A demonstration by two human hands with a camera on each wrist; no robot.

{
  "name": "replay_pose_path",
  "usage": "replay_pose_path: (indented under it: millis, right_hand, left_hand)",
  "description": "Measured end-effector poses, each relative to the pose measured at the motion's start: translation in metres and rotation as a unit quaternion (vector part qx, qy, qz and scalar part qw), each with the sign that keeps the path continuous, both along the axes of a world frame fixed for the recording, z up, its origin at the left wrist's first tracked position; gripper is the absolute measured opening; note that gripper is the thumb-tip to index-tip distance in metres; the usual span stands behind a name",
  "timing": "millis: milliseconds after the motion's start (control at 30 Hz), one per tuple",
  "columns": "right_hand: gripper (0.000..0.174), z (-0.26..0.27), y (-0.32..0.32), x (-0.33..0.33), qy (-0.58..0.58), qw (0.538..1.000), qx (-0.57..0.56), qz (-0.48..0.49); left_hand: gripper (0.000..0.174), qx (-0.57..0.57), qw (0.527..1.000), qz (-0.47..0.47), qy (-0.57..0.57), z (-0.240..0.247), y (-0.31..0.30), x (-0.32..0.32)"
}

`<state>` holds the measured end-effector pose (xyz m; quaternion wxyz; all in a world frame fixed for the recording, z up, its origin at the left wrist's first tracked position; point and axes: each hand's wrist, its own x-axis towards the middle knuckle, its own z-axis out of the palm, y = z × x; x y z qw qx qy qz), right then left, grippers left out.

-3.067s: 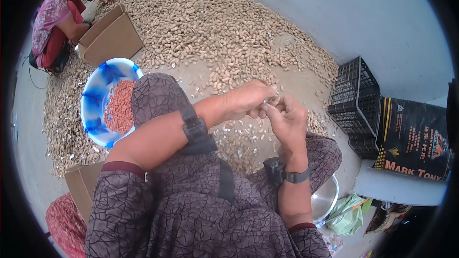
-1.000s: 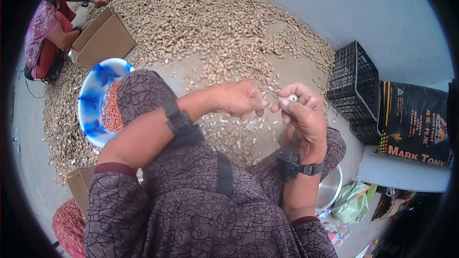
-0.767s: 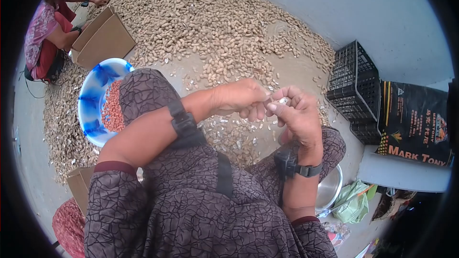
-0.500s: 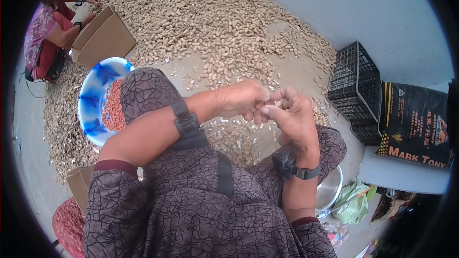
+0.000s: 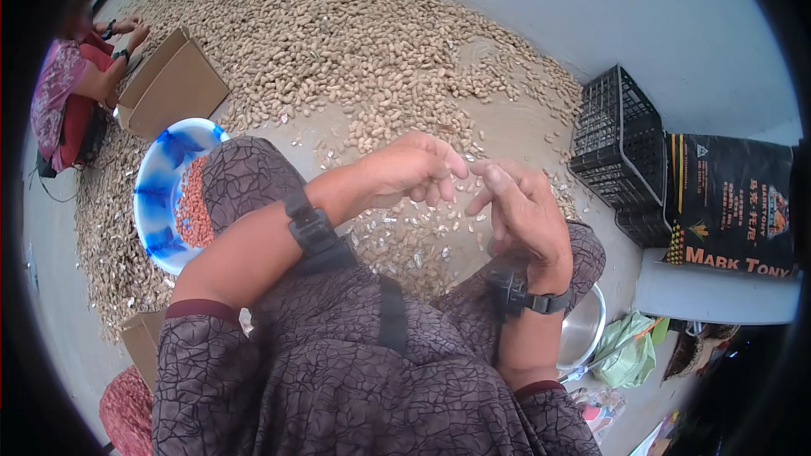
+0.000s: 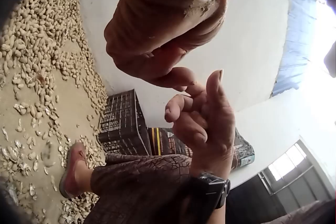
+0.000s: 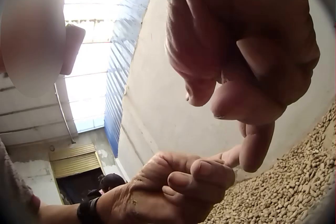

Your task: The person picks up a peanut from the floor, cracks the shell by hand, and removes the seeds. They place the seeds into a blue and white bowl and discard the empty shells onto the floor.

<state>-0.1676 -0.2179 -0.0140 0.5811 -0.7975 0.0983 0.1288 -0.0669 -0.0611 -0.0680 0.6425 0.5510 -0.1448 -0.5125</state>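
Right thumb lifting, the two hands easing apart from where they met half a second ago, and across the way the other person [image 5: 68,105] has pulled a reaching arm back in by the cardboard box [image 5: 173,84]! Biggest thing going is the peanut pile [image 5: 363,42], spread over the floor and running up toward the pale wall [image 5: 642,17]. Over on the right, a printed black bag [image 5: 731,203] sits just beside the black crates [image 5: 608,156]. Down left, the blue-and-white basin [image 5: 156,169], part hidden behind a patterned knee [image 5: 249,177]; to the right, a metal bowl [image 5: 583,325] peeks out by the other leg. Now the hands, centre stage! Left hand [image 5: 414,171]: fingers bent inward, tips right up against the other hand's, and whether they pinch anything small I can't tell. Right hand [image 5: 532,211]: thumb up and apart, fingers loosely bent. Below them lie broken shells [image 5: 401,245], scattered across the floor. Smallest of all, the reddish shelled peanuts [image 5: 194,211], heaped inside that basin.
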Motion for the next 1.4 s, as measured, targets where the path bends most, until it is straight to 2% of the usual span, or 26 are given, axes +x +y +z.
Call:
replay_pose_path:
  millis: [67, 233, 300, 367, 433, 467, 600, 667, 700, 767, 800, 933, 1000, 1100, 1133, 1167, 1200, 1233, 1300, 1400]
  right_hand:
    - [0.044, -0.005, 0.005, 0.004, -0.026, 0.995, 0.0, -0.094]
    - [0.044, -0.016, 0.014, 0.015, 0.008, 0.988, 0.043, -0.15]
    - [0.044, -0.021, 0.016, 0.018, 0.02, 0.987, 0.043, -0.156]
    - [0.044, -0.03, 0.016, 0.022, 0.033, 0.985, 0.043, -0.163]
    - [0.044, -0.035, 0.018, 0.025, 0.024, 0.985, 0.034, -0.168]
    - [0.044, -0.037, 0.019, 0.026, 0.017, 0.985, 0.025, -0.172]
    - [0.043, -0.037, 0.026, 0.028, 0.045, 0.985, -0.003, -0.164]
    - [0.041, -0.037, 0.024, 0.028, 0.048, 0.987, 0.071, -0.134]
    - [0.041, -0.037, 0.022, 0.028, 0.044, 0.987, 0.071, -0.134]
    - [0.039, -0.036, 0.017, 0.028, 0.008, 0.979, 0.165, -0.122]
    - [0.037, -0.036, 0.017, 0.028, 0.005, 0.971, 0.189, -0.145]
    - [0.035, -0.036, 0.018, 0.028, -0.01, 0.971, 0.193, -0.141]
    - [0.034, -0.035, 0.024, 0.028, 0.007, 0.984, 0.105, -0.142]
    - [0.034, -0.039, 0.026, 0.028, 0.001, 0.987, 0.09, -0.131]
    - [0.034, -0.042, 0.023, 0.028, 0.0, 0.987, 0.091, -0.133]
    - [0.032, -0.044, 0.017, 0.029, -0.009, 0.982, 0.138, -0.132]
    - [0.031, -0.045, 0.013, 0.03, -0.017, 0.974, 0.185, -0.13]
    - [0.031, -0.044, 0.01, 0.029, -0.022, 0.973, 0.187, -0.131]
    - [0.027, -0.043, 0.008, 0.028, -0.048, 0.957, 0.226, -0.176]
    - [0.023, -0.031, 0.009, 0.025, -0.068, 0.961, 0.203, -0.173]
  left_hand:
    - [0.017, -0.015, 1.0, -0.004, 0.003, 0.001, 0.002, 0.001]
    - [0.019, -0.087, 0.996, -0.031, -0.01, 0.0, -0.001, -0.005]
    - [0.022, -0.065, 0.993, -0.073, -0.07, 0.004, -0.003, -0.011]
    - [0.022, -0.048, 0.991, -0.07, -0.1, 0.005, -0.005, -0.016]
    - [0.022, -0.012, 0.968, -0.059, -0.243, 0.005, -0.008, -0.019]
    - [0.023, -0.038, 0.944, -0.051, -0.323, 0.007, -0.009, -0.019]
    - [0.022, 0.008, 0.931, -0.07, -0.357, -0.001, -0.011, -0.019]
    - [0.021, -0.023, 0.969, -0.053, -0.24, 0.003, -0.01, -0.017]
    - [0.021, -0.023, 0.968, -0.053, -0.244, 0.003, -0.009, -0.016]
    - [0.016, -0.11, 0.986, -0.034, -0.121, 0.001, -0.007, -0.014]
    - [0.014, -0.104, 0.987, -0.032, -0.116, -0.002, -0.004, -0.013]
    - [0.013, -0.104, 0.984, -0.038, -0.141, -0.006, -0.004, -0.012]
    - [0.013, -0.093, 0.981, -0.038, -0.167, -0.006, -0.007, -0.017]
    - [0.014, -0.079, 0.977, -0.039, -0.196, -0.008, -0.008, -0.018]
    - [0.014, -0.075, 0.985, -0.036, -0.152, -0.003, -0.005, -0.017]
    - [0.014, -0.072, 0.991, -0.033, -0.112, 0.001, -0.004, -0.014]
    - [0.014, -0.071, 0.99, -0.035, -0.116, 0.0, -0.003, -0.012]
    - [0.014, -0.075, 0.993, -0.015, -0.095, -0.004, -0.003, -0.01]
    - [0.014, -0.08, 0.994, 0.004, -0.08, -0.007, -0.001, -0.007]
    - [0.014, -0.111, 0.992, 0.042, -0.03, -0.005, 0.002, -0.006]
